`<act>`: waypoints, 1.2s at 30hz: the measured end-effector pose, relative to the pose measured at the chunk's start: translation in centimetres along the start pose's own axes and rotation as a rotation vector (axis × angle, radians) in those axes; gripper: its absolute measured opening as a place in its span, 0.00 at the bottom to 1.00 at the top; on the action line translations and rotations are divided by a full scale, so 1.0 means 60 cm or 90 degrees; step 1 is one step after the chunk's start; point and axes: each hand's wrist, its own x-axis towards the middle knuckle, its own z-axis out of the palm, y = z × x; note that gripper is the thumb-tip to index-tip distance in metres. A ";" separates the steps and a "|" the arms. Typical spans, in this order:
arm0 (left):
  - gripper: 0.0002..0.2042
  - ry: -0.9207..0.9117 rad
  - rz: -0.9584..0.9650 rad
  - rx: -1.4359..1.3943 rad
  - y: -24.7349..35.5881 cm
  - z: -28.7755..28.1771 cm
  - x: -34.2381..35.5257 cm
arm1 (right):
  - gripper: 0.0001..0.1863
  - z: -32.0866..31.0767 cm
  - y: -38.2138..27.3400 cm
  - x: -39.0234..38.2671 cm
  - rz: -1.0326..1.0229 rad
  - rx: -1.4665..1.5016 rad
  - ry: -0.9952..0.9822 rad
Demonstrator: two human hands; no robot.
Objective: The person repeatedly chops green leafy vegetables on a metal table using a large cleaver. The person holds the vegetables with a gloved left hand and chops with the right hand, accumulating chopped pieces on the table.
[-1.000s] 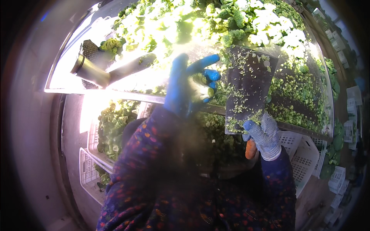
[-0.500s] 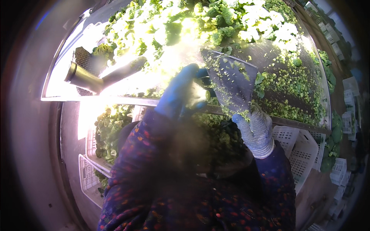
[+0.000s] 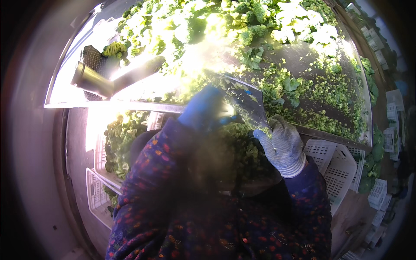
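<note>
My left hand [image 3: 203, 108], in a blue glove and blurred, is closed round a pale broccoli stalk [image 3: 226, 110], largely hidden behind a wide cleaver blade [image 3: 249, 102]. My right hand [image 3: 279, 145], in a grey knit glove with bluish fingertips, grips the cleaver at its handle end, which the fingers cover. The blade, speckled with green bits, slants across the left hand and stalk; whether it touches the stalk I cannot tell. Beyond both hands lies a pile of broccoli [image 3: 255, 17], washed out by glare in places, with chopped bits [image 3: 320, 121] scattered over the metal table [image 3: 303, 56].
A metal cylinder with a long dark arm [image 3: 93, 80] rests on a textured dark pad at the table's left. White crates [image 3: 333, 177] stand below at the right; crates with greens [image 3: 117, 151] are below at the left. More crates [image 3: 377, 195] line the far right.
The cleaver has swung left from beside my left hand to tilt over it and the stalk. My left hand has turned and is now more hidden behind the blade.
</note>
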 end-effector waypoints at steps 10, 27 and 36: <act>0.37 0.255 0.263 0.380 0.097 -0.002 -0.022 | 0.12 0.016 0.008 -0.004 0.100 0.039 0.069; 0.30 0.175 -0.054 -0.639 0.141 0.054 -0.020 | 0.14 0.023 0.003 -0.006 0.158 0.115 0.094; 0.30 0.081 -0.100 -0.643 0.143 0.057 -0.023 | 0.13 0.030 0.012 0.001 0.106 -0.004 0.078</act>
